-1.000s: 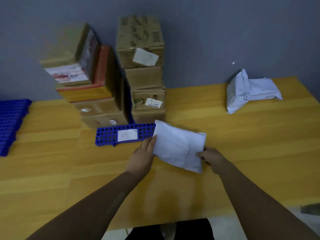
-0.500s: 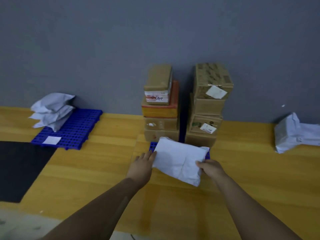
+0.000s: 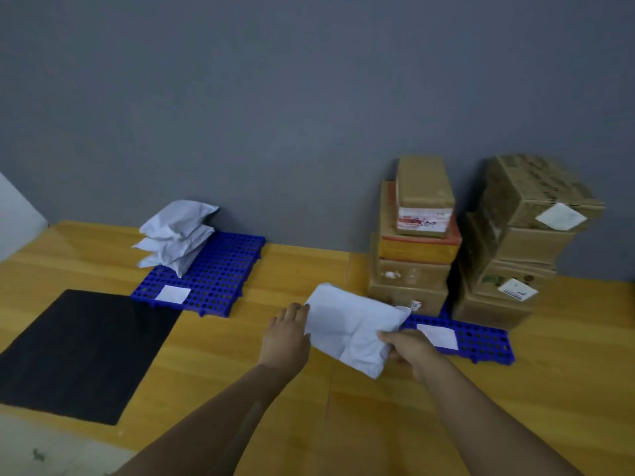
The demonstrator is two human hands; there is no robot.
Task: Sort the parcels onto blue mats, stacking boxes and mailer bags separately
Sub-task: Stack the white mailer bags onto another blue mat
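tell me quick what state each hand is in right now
left hand: open, straight fingers touching the left edge of the white mailer bag.
right hand: closed, gripping the same bag's right edge.

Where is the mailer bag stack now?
Head view, left of centre: the mailer bag stack sits at the far end of the left blue mat, by the grey wall.

A stack of mailer bags (image 3: 177, 235) is set on the rear left of the left mat (image 3: 220, 280), near the wall (image 3: 275, 97), and a flat pad (image 3: 79, 352) is laid just before that mat, to its left. Two stacks of boxes (image 3: 412, 255) are placed side by side on the right mat (image 3: 481, 341), and a single mailer bag (image 3: 350, 328) is held before them between the left hand (image 3: 287, 338) and the right hand (image 3: 409, 348).
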